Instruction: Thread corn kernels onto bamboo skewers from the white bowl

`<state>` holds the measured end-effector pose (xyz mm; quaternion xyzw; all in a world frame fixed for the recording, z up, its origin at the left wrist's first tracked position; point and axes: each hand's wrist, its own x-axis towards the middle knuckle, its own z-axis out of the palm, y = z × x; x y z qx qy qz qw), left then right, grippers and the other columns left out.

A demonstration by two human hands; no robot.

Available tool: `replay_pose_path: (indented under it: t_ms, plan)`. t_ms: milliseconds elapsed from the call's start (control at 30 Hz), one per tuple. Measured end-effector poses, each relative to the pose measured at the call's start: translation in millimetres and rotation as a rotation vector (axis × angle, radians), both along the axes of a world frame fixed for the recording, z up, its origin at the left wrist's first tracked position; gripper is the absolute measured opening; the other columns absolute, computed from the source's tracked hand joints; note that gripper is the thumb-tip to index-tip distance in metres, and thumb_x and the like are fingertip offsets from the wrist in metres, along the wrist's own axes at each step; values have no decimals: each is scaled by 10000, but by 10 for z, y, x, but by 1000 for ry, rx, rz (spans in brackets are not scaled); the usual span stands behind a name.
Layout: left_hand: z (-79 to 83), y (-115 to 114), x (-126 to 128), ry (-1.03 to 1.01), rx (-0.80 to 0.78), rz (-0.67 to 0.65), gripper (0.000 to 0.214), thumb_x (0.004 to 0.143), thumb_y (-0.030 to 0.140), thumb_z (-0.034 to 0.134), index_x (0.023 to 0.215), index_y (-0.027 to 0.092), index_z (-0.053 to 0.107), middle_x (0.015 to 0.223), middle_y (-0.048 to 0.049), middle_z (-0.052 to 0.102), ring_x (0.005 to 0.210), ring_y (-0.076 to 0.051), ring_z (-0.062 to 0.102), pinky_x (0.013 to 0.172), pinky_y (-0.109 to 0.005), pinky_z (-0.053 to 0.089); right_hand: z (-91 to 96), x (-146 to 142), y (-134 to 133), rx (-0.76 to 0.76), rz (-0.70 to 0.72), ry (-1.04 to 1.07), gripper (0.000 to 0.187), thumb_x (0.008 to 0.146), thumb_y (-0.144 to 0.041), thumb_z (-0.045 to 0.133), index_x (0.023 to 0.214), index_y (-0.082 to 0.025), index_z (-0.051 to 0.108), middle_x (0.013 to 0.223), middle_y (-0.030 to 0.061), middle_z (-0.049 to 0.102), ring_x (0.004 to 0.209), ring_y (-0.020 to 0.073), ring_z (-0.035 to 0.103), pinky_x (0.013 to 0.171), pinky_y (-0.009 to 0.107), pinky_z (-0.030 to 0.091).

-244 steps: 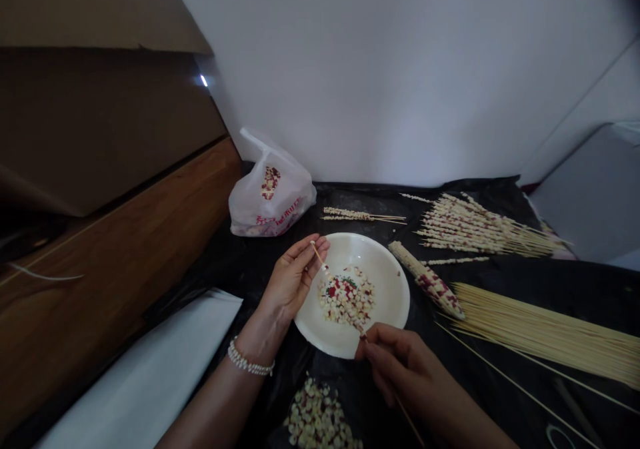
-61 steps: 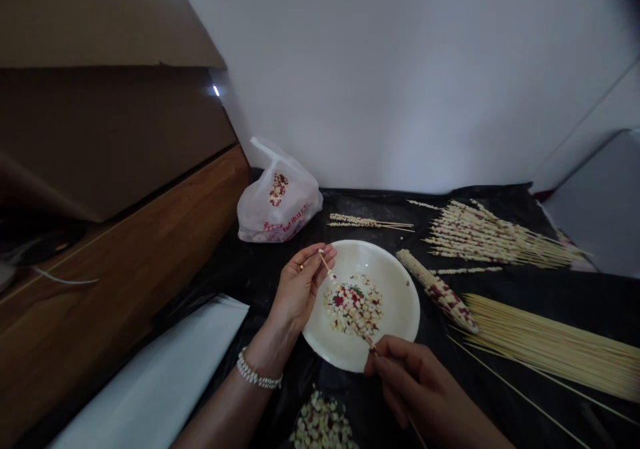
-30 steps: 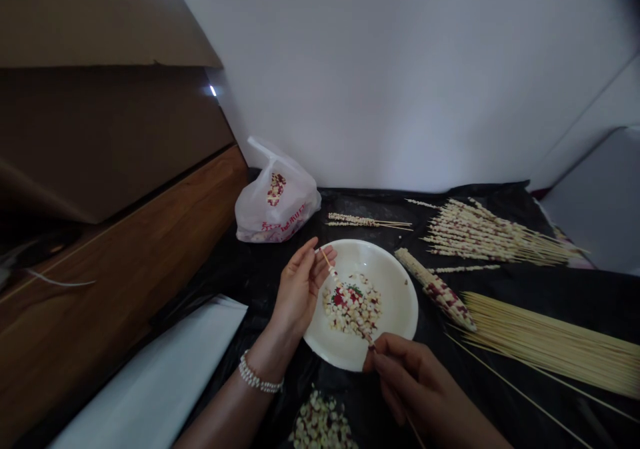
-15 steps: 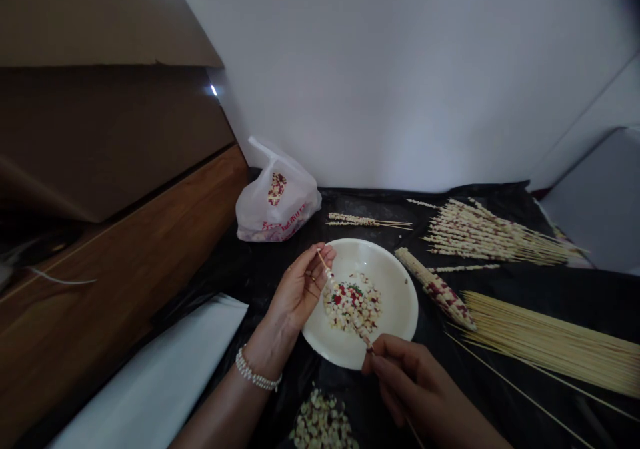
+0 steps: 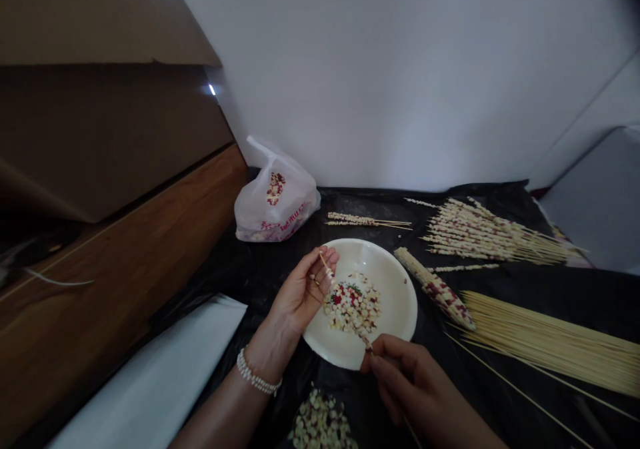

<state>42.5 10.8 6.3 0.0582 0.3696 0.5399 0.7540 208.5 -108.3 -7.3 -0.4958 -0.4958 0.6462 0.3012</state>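
Observation:
My right hand is closed around the lower part of a thin wooden skewer, which slants up and left over the bowl. Corn kernels are threaded along the skewer, hard to tell from those below. My left hand, palm up with curved fingers apart, is at the skewer's bare tip; whether a small kernel lies in it I cannot make out. Beneath both hands sits a white bowl with loose pale and dark red kernels and some red and green bits.
Black sheeting covers the surface. A knotted plastic bag stands behind the bowl. To the right are a partly stripped corn cob, bare skewers and kernel-strung skewers. A kernel pile lies in front.
My left hand has shifted slightly right and its fingers have opened a little around the skewer tip. My right hand keeps its hold, almost unmoved.

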Motion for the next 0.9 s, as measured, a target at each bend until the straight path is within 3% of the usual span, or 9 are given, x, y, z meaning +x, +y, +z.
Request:
replay_pose_path:
  t_ms: [500, 900]
  plan:
    - [26, 6, -10, 6, -48, -45, 136, 872, 83, 536, 906, 75, 667, 816, -103, 745, 707, -147, 717, 667, -221, 589, -53, -22, 0, -5, -1, 4, 388, 882, -549, 497, 760, -184, 550, 471, -68, 416, 446, 86, 356, 451, 217, 253]
    - [6, -71, 73, 19, -26, -126, 124, 852, 66, 552, 850, 74, 675, 771, -86, 731, 695, -140, 707, 595, -187, 560, -42, -20, 26, 15, -54, -37, 378, 887, -512, 499, 676, -198, 497, 452, -70, 418, 448, 85, 339, 480, 225, 264]
